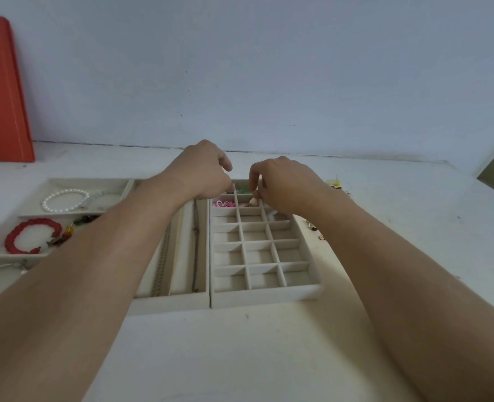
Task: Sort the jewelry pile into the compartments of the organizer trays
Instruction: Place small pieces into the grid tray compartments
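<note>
The beige grid tray [264,294] lies in the middle of the table, and both hands hover over its far rows. My right hand [286,185] pinches a small beige piece of jewelry [253,202] just above a far compartment. My left hand [202,172] is beside it with its fingers curled, and nothing shows in them. A pink piece [222,203] and a green piece [241,190] lie in far compartments. The near compartments hold nothing. Left of the grid tray, the long-slot tray [170,306] holds thin chains.
A third tray [34,181] at the left holds a pearl bracelet [65,200] and a red bead bracelet [32,237]. Small loose jewelry [315,226] and a yellow item [334,183] lie on the table right of the grid tray. An orange board [2,91] leans against the wall.
</note>
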### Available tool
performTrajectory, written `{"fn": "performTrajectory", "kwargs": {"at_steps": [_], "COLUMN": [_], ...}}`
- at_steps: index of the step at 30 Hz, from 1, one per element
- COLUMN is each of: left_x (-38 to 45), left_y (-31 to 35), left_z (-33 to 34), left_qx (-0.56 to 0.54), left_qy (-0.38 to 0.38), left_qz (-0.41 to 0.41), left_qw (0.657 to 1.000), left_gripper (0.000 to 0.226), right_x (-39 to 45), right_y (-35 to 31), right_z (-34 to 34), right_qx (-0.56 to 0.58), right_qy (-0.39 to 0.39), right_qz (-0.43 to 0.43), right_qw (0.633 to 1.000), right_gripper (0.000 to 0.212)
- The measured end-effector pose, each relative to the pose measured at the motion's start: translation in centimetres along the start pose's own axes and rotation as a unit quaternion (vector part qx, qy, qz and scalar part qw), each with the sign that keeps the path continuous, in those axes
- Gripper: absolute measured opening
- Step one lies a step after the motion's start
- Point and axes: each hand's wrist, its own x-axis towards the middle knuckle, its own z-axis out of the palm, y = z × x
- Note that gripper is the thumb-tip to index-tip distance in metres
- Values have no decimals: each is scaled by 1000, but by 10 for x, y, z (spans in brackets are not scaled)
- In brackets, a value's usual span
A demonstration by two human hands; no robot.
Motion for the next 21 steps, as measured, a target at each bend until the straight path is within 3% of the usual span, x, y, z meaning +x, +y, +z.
{"fn": "performTrajectory", "kwargs": {"at_steps": [8,13,18,21], "left_x": [-1,-4,-9,-10], "left_y": [2,8,10,12], "left_z": [0,-4,-7,-8], "left_qx": [-17,-41,-94,-106], "left_qy": [8,-21,-28,-31], "left_qz": [11,15,6,4], "left_qw": [1000,999,995,994], "left_gripper": [21,37,58,62], "right_x": [-1,-1,0,-2], "right_y": [-1,2,11,9], "right_z": [0,-4,-22,-23], "right_qx": [-11,6,208,304], "right_qy": [31,21,61,52], "right_qz": [-3,9,42,35], "right_qw": [999,1000,975,951], "right_gripper": [6,11,3,14]}}
